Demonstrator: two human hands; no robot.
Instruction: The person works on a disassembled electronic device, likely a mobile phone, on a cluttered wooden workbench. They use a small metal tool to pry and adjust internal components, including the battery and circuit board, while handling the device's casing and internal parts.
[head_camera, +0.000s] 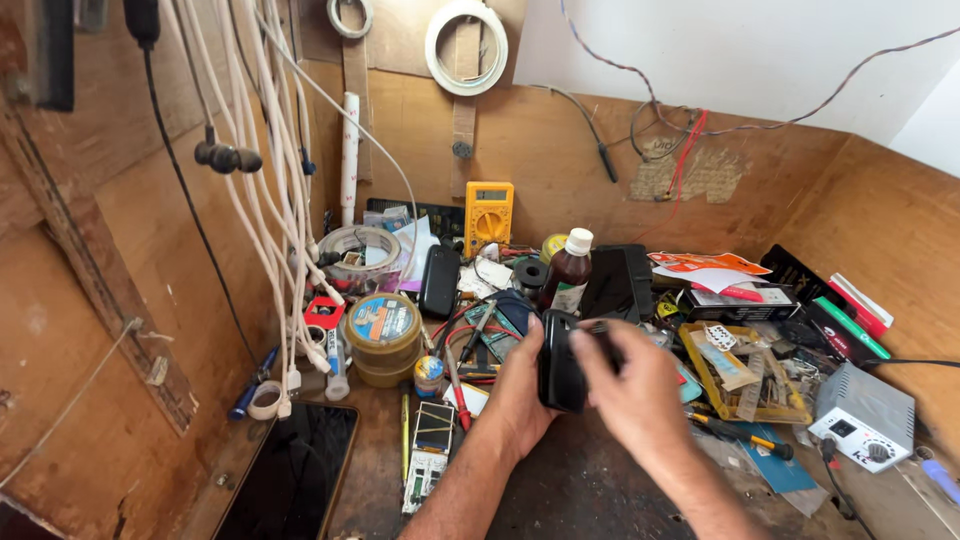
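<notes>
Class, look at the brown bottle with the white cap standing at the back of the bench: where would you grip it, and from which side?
Probably grip the brown bottle around its body just below the white cap, coming from above. It stands upright with clutter crowded round its base, and the two hands holding the black phone block the near side.

Plywood walls (560, 140) close in a dark, worn bench (580, 490) on three sides, forming a brown nook. The left wall (90, 330) is scuffed, with a slanted wooden batten (100, 290) fixed across it. Above the back panel, a white plastered wall (740, 50) shows at the upper right. Two rolls of white tape (466, 45) hang high on the back wall on a wooden strip. Even daylight fills the nook, without hard shadows.
</notes>
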